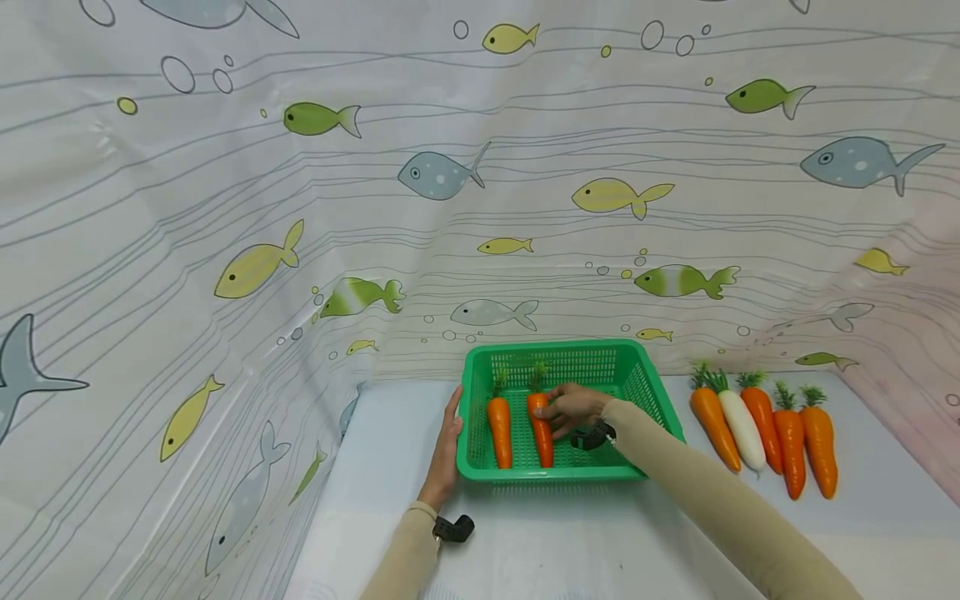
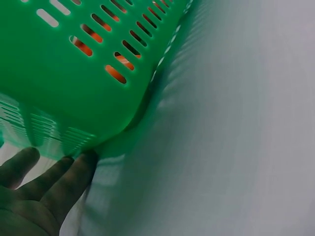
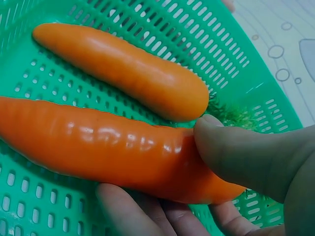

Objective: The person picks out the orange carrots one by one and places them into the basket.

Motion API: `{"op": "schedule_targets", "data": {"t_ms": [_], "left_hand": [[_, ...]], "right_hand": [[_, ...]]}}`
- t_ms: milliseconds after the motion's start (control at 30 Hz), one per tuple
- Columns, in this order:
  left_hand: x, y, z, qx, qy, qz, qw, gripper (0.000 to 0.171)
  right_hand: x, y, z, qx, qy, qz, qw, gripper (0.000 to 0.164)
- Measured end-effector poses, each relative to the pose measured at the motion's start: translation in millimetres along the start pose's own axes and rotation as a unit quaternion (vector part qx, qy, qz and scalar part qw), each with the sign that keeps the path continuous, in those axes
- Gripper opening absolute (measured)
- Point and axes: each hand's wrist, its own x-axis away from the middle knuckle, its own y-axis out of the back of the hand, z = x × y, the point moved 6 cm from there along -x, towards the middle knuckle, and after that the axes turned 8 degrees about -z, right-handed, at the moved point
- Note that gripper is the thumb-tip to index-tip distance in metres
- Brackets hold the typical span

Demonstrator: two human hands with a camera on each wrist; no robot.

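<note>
White printed sheeting [image 1: 420, 92] lines walls, back and both sides; thin wavy blue-grey lines, bubble outlines throughout. Yellow fish [image 1: 506, 39] at 12 o'clock, green fish [image 1: 757, 97] at 2, grey fish [image 1: 243, 508] toward 8. Creases and glossy glints at 10 o'clock; pinkish cast at 3. Pale, smooth tabletop [image 1: 555, 550] at 6 o'clock, meeting back wall. Light soft, diffuse. Right wrist view: bubble-print sheeting at 2 o'clock.

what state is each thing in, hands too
Green basket: upright, on the white surface
Left carrot in basket: lying unheld
Right carrot in basket: gripped
Right hand: thumb and fingers around that carrot
Left hand: touching the basket's side
White radish: lying outside the basket
Four outer carrots: lying unheld
</note>
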Motion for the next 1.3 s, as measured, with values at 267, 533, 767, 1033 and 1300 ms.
{"op": "schedule_targets", "data": {"t_ms": [267,533,767,1033,1300], "left_hand": [[0.3,0.8,-3.2,0.004,0.009,-0.002,0.9999,0.057],[1.0,0.6,-3.3,0.007,0.007,0.0,1.0,0.056],[0.3,0.6,-2.6,0.006,0.005,-0.001,1.0,0.056],[0.4,1.0,-1.3,0.005,-0.001,-0.002,1.0,0.056],[2.5,1.6,-3.9,0.011,0.008,-0.002,0.9999,0.057]], "right_hand": [[1.3,-1.6,0.5,-0.004,0.002,-0.002,1.0,0.07],[-1.3,-2.1,-3.6,-0.002,0.002,-0.012,1.0,0.075],[4.1,-5.4,0.8,0.006,0.008,-0.017,1.0,0.072],[3.4,-6.5,2.0,0.007,0.013,-0.025,1.0,0.07],[-1.5,-5.6,-3.1,0.007,0.011,-0.034,0.999,0.069]]}}
